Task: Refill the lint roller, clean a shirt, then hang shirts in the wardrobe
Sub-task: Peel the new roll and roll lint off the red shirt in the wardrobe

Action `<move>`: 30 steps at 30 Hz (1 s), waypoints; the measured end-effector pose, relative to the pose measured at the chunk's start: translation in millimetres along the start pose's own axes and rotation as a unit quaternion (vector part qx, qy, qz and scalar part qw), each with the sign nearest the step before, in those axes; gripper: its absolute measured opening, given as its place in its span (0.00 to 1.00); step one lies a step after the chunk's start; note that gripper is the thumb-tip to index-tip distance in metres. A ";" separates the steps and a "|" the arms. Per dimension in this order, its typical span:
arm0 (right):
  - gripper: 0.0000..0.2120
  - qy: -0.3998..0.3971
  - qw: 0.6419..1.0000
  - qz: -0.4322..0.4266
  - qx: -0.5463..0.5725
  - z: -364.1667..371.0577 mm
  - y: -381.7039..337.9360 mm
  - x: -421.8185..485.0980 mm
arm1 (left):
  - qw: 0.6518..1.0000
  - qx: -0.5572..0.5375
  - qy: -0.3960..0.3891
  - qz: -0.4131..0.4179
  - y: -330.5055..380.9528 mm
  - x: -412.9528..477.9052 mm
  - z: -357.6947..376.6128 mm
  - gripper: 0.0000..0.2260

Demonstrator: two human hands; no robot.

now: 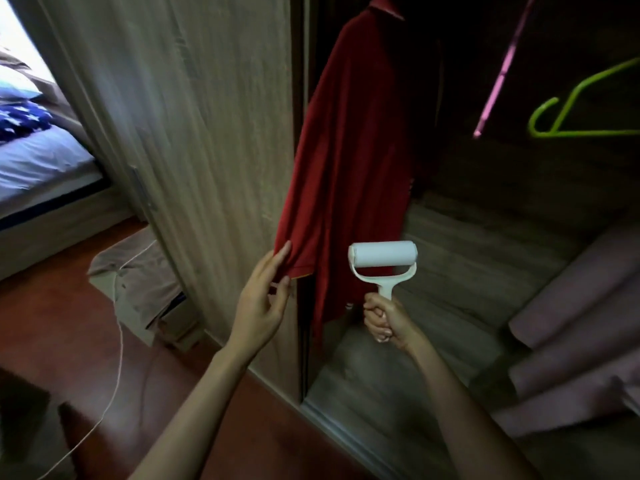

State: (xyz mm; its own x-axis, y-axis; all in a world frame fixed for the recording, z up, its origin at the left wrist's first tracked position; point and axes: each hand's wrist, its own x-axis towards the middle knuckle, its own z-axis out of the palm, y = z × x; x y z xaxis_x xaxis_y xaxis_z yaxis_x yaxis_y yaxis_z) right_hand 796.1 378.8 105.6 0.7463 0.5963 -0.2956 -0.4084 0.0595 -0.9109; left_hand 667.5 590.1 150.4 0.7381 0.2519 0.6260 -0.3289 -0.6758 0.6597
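A red shirt point(349, 140) hangs inside the open wardrobe point(485, 258), its collar at the top of the view. My left hand point(261, 299) pinches the shirt's lower left hem between thumb and fingers and holds it out. My right hand point(382, 318) is closed around the handle of a white lint roller point(382, 259). The roller's white drum lies level against the lower part of the shirt, just right of the held hem.
The wooden wardrobe door point(194, 133) stands at the left. A green hanger point(581, 105) and a pink hanger point(502, 71) hang at the upper right. Folded mauve fabric point(581, 323) lies on the wardrobe floor at right. Bed point(41, 161), brown garment point(138, 282) and white cord point(117, 358) are at left.
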 end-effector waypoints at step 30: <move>0.23 0.592 0.746 -0.131 0.275 84.6 281.8 -563.0 | 0.693 -0.328 -0.641 0.029 264.4 -326.3 104.4 0.16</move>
State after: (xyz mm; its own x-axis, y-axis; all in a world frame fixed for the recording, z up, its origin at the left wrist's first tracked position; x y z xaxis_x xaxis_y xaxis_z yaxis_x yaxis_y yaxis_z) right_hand 216.4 127.5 39.7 0.6468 -0.5992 -0.4717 -0.0767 0.5643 -0.8220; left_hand 401.2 256.9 77.2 0.4902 -0.8700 0.0526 -0.2660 -0.0918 0.9596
